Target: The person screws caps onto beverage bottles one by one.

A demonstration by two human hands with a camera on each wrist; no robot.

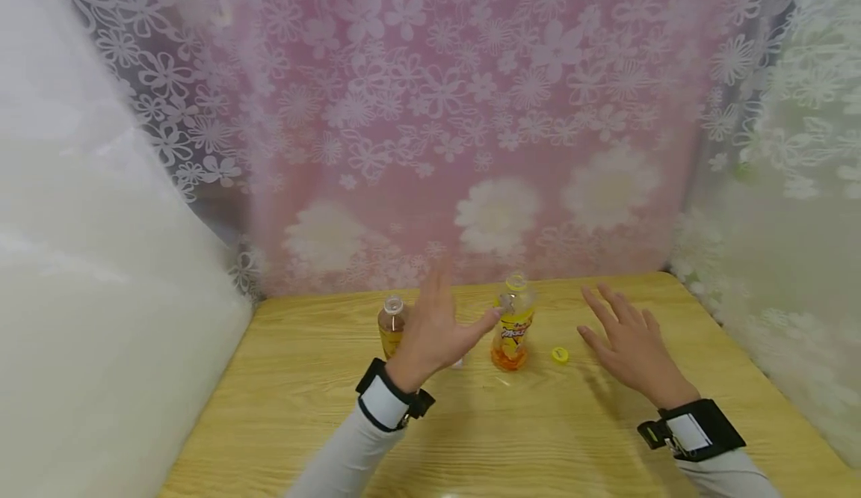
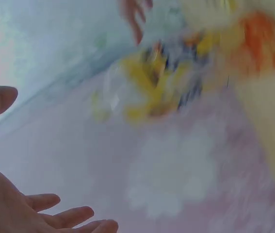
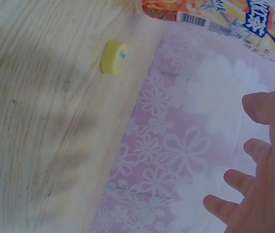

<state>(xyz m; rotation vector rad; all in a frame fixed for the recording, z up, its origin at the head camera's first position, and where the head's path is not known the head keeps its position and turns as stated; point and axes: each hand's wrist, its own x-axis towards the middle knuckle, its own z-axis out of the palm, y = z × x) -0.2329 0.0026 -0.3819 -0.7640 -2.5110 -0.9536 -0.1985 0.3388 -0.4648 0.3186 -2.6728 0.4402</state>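
Note:
My left hand (image 1: 433, 333) hovers above the table with fingers extended and thumb spread, holding nothing. Just beyond its thumb stands an upright clear bottle (image 1: 514, 333) with a yellow label, an open mouth and orange contents near the bottom. It looks blurred in the left wrist view. A second bottle (image 1: 390, 326), brownish with a yellow label, is partly hidden behind the left hand. My right hand (image 1: 632, 352) is raised over the table's right side, fingers spread, with nothing in it. Between that hand and the clear bottle lies a yellow bottle cap (image 1: 560, 354).
The wood-grain table (image 1: 289, 408) has a pink floral curtain (image 1: 430, 146) behind it. A pale sheet (image 1: 114, 296) hangs on the left, a floral one (image 1: 794, 259) on the right. Something small and white (image 1: 458, 363) shows beside the left hand.

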